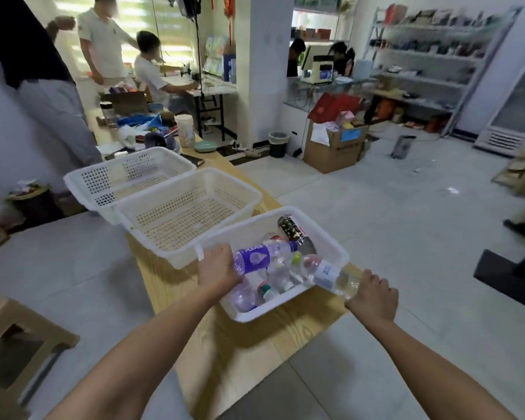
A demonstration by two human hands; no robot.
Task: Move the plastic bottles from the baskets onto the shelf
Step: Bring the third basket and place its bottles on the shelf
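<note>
My left hand (pixel 219 265) grips a purple-labelled clear plastic bottle (pixel 255 257), my right hand (pixel 373 295) a white-labelled clear plastic bottle (pixel 328 272), both at the white perforated plastic basket (pixel 331 234) on the wooden table's (pixel 240 353) right edge.

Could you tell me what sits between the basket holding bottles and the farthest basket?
In the head view, a third white basket, holding nothing, sits between the bottle basket and the far basket.

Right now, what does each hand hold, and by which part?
The grip of the left hand is on the bottom end of the purple-label bottle; the grip of the right hand is on the near end of the white-label clear bottle.
</note>
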